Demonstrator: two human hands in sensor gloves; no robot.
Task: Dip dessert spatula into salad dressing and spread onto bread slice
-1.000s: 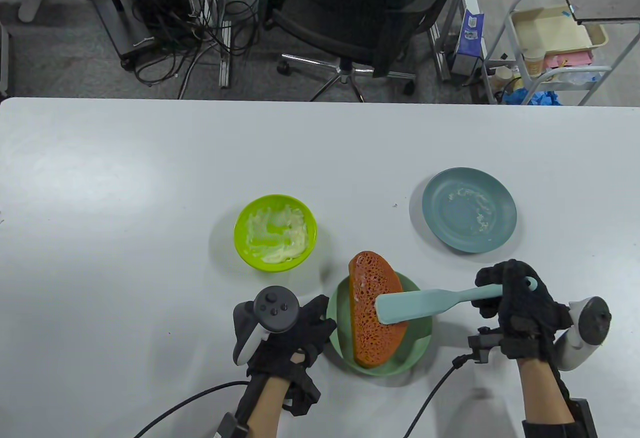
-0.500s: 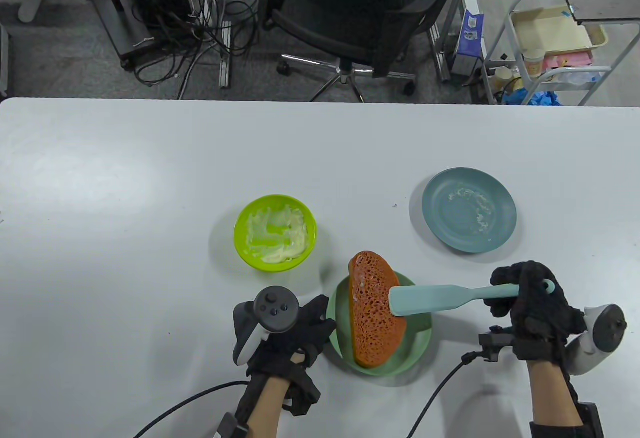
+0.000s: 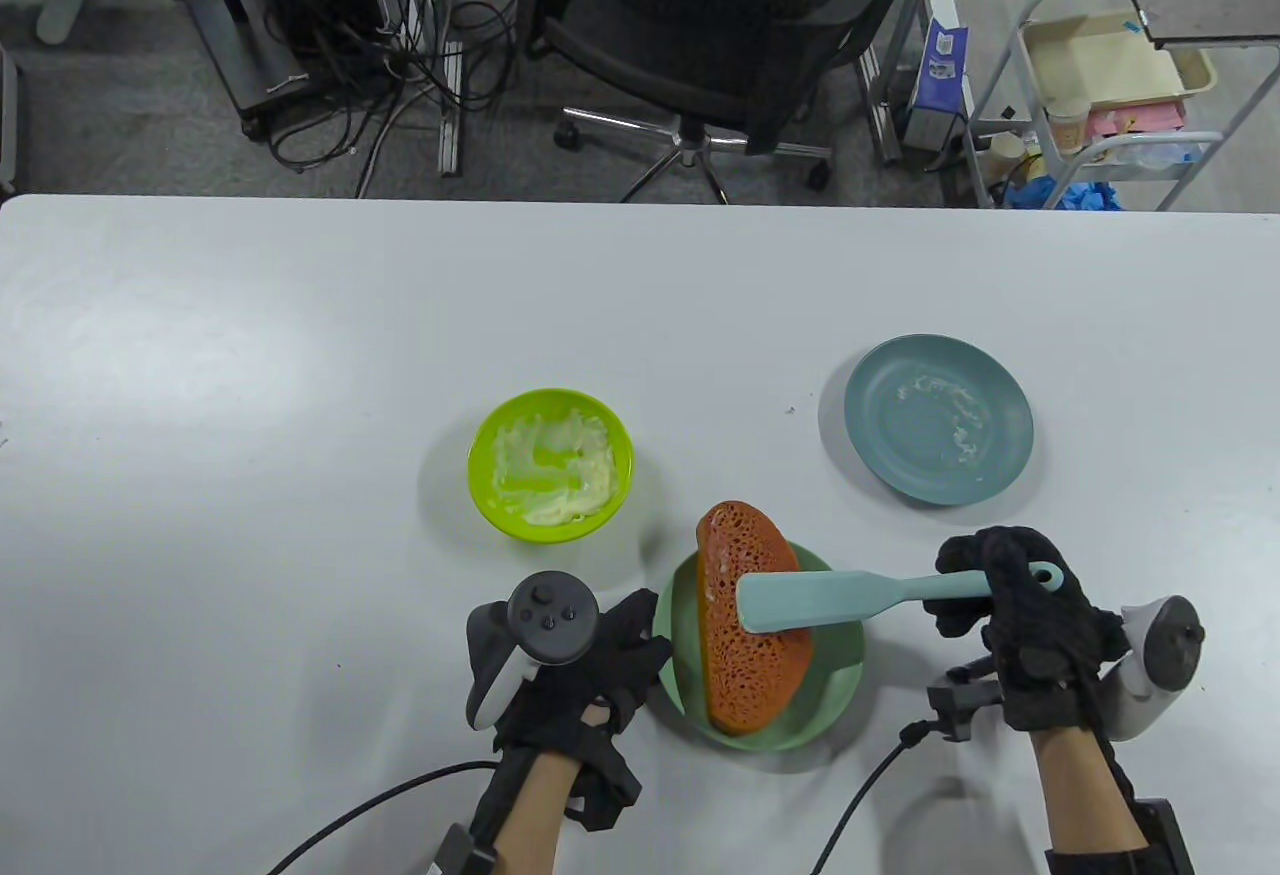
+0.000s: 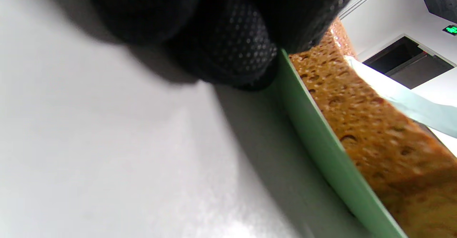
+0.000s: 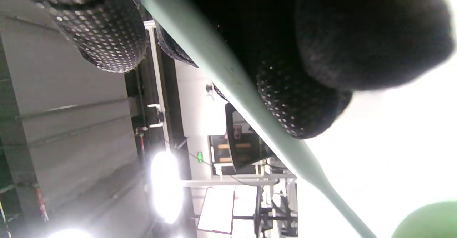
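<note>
An orange porous bread slice [image 3: 745, 660] lies across a pale green plate [image 3: 838, 680] near the table's front. My right hand [image 3: 985, 590] grips the handle of a light blue dessert spatula [image 3: 810, 600], whose flat blade lies over the slice's upper half. A lime green bowl [image 3: 550, 465] of creamy salad dressing stands to the upper left of the plate. My left hand [image 3: 625, 650] rests at the plate's left rim with fingers laid against it. In the left wrist view the fingertips [image 4: 232, 48] touch the green plate rim [image 4: 314, 130] beside the bread [image 4: 375, 123].
A blue-grey plate [image 3: 938, 418] with pale smears sits to the upper right. Cables trail from both wrists over the table's front edge. An office chair [image 3: 720, 35] and a cart [image 3: 1110, 95] stand beyond the far edge.
The right hand drew the spatula right across the bread, then pushed it back left, so the blade now reaches further left over the slice. The left hand stayed put.
</note>
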